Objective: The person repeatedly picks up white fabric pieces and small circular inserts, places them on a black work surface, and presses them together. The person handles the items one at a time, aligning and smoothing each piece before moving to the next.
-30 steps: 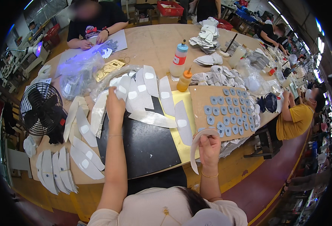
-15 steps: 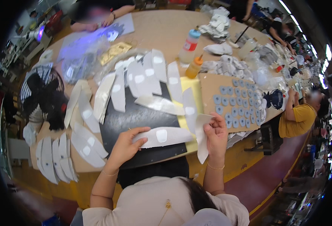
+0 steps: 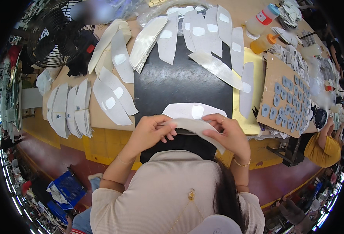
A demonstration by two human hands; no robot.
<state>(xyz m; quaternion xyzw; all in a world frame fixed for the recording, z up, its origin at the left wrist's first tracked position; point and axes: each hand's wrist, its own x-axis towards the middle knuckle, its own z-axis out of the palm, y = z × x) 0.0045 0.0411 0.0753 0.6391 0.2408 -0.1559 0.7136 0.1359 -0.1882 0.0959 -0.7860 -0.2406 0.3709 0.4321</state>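
My left hand (image 3: 153,132) pinches one end of a curved, off-white fabric piece (image 3: 191,124). The other end is in the fingers of my right hand (image 3: 229,133), so the piece spans both hands at the near edge of a black board (image 3: 183,87). Just behind it, flat on the board, lies a light grey fabric panel (image 3: 179,110) with a white patch, partly hidden. A plain, shiny pale panel (image 3: 215,70) lies slantwise farther back. Several grey panels with white patches (image 3: 198,33) overlap along the board's far side.
Bundled grey pieces (image 3: 68,111) and a fan (image 3: 57,35) stand at left. At right are a cardboard sheet (image 3: 271,78) with rows of blue-grey oval pieces, an orange-capped bottle (image 3: 262,43) and a blue-capped bottle (image 3: 262,19). A person in yellow (image 3: 323,144) is far right.
My right hand has brought the fabric piece left, in front of the patched panel. My left hand has let go of that panel and now grips the piece. The view has shifted.
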